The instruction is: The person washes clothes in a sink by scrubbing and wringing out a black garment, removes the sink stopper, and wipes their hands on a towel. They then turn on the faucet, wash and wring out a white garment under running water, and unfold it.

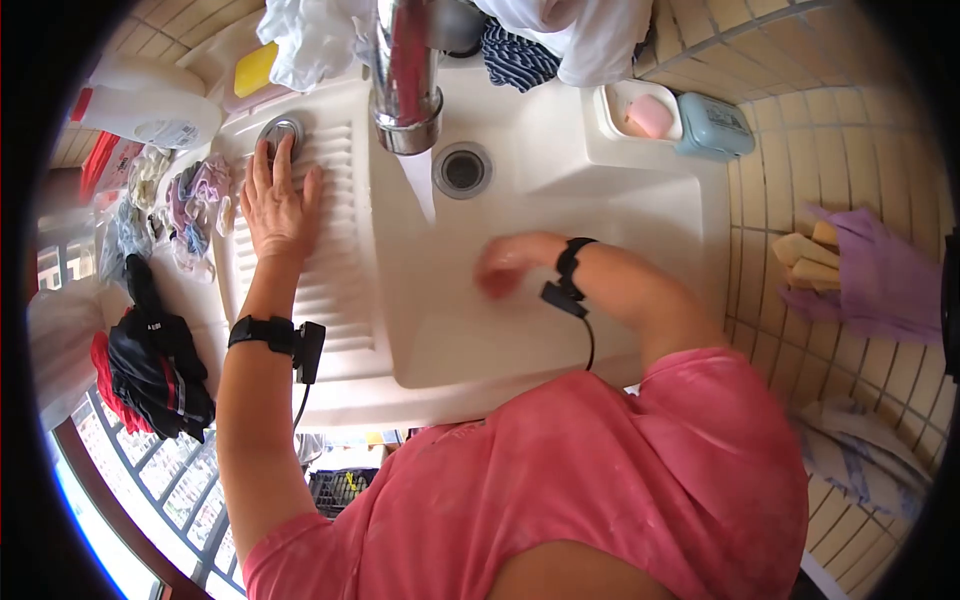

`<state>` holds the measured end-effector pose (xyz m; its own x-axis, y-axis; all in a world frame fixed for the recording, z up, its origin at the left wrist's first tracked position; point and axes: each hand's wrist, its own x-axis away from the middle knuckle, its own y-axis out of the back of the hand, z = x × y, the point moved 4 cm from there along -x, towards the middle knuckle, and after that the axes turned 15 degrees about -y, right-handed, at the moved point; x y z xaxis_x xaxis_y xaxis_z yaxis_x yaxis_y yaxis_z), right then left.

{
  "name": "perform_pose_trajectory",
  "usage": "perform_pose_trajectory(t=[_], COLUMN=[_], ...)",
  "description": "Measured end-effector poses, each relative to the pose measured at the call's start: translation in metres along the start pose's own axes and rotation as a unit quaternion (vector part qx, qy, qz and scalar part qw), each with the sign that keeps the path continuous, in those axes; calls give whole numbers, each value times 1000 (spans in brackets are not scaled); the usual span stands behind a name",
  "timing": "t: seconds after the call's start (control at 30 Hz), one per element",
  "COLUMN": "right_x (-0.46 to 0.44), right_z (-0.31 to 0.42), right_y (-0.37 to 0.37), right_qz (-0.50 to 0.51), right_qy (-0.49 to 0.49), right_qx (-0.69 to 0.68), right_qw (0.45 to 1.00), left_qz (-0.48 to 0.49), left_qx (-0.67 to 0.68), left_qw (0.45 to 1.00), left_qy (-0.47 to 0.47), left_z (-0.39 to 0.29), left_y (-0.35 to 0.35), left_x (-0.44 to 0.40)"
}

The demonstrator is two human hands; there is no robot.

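My left hand (272,205) lies flat on the ribbed washboard (330,260) at the left of the white sink, its fingers stretched out. Its fingertips touch a round metal fitting (283,128) at the washboard's far end. Inside the basin (450,340), my right hand (510,265) is smeared by motion; its fingers cannot be made out, nor whether it holds anything. Water (420,185) runs from the metal faucet (408,110) into the basin, left of that hand. Beyond the hand is the round drain (463,171).
Small wet cloths (195,205) lie left of the washboard, near a white bottle (150,115) and a black garment (155,370). A pink soap bar (650,115) sits in a dish beside a blue box (713,125). White cloth (570,35) is heaped at the back.
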<state>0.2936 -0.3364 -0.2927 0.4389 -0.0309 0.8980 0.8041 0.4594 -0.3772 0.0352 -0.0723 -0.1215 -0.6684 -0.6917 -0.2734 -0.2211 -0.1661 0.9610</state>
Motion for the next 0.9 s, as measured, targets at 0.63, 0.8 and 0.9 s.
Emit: perform_pose_trajectory(t=[0.63, 0.8, 0.9], right_x=[143, 252, 273], right_z=[8, 78, 92], right_y=[37, -24, -30], right_qz=[-374, -360, -388], right_qy=[36, 55, 36], right_qx=[378, 444, 456], right_qw=[846, 819, 800], left_qz=[-13, -52, -44], left_qx=[103, 93, 137], left_qw=[991, 992, 989], left_qy=[82, 65, -17], left_z=[8, -5, -52], left_y=[9, 10, 25], left_x=[-28, -40, -39])
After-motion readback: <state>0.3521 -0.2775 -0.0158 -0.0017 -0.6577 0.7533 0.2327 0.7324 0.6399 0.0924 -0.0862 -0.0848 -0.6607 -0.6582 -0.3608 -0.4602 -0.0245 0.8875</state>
